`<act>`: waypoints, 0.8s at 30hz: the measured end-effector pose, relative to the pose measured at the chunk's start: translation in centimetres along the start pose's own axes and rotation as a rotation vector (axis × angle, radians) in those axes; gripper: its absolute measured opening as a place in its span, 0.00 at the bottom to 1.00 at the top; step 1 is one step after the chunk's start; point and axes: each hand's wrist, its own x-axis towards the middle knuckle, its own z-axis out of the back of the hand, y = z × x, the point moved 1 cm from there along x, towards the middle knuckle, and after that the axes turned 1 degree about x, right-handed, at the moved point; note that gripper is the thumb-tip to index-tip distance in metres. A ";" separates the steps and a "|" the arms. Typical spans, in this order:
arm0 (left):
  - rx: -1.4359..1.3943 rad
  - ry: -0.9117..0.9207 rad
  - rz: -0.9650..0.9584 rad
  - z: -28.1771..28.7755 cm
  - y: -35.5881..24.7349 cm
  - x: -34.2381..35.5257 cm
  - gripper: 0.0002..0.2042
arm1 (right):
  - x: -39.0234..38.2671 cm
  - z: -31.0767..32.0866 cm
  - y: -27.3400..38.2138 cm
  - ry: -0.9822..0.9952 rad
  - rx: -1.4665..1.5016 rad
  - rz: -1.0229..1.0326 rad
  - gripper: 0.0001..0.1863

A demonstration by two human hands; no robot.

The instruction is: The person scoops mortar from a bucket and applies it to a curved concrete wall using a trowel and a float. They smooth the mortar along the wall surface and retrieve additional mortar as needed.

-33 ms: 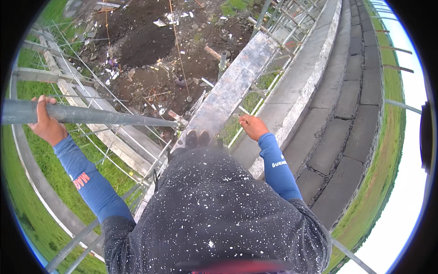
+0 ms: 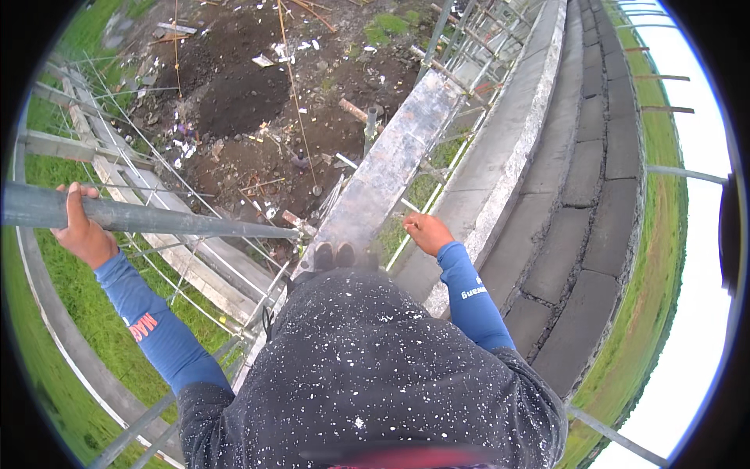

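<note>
grey metal, round and smooth: the pole [image 2: 183, 224] lies at the person's left, running from the rim of the view to an end near the shoes [image 2: 323, 256]. the left hand [image 2: 87, 234] is clamped around it, fingers over the top. the right hand [image 2: 428, 233] is curled, fingertips together; whether it pinches anything cannot be told.

compared with the frame just before, pole, shoes and both hands all sit slightly lower in view, and the walkway has slid down with them. that looks like a small tilt of the head; the left hand keeps the same place on the pole, so the hold appears unaffected.

the feet stand at the near end of the metal walkway [image 2: 383, 176], a narrow strip stretching ahead. along its right edge runs a thin white pipe [image 2: 459, 156], with gaps showing grass; past that come a concrete ledge [image 2: 496, 141] and dark blocks [image 2: 562, 250]. on the left the drop shows dark soil [image 2: 246, 102] and a pale beam [image 2: 117, 181]. footing seems tight sideways, with more room forward; the right arm has air around it.
</note>
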 end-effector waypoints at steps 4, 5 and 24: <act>-0.035 -0.080 -0.013 -1.3 -0.6 -0.8 0.20 | -1.0 2.8 1.2 -0.065 -0.024 -0.026 0.15; 0.002 -0.099 -0.009 -1.5 -0.8 -1.1 0.20 | -1.0 3.2 1.2 -0.074 -0.045 -0.015 0.15; 0.083 -0.228 0.092 -2.2 -1.6 -1.2 0.15 | 20.6 8.2 -6.2 0.194 -0.250 0.216 0.18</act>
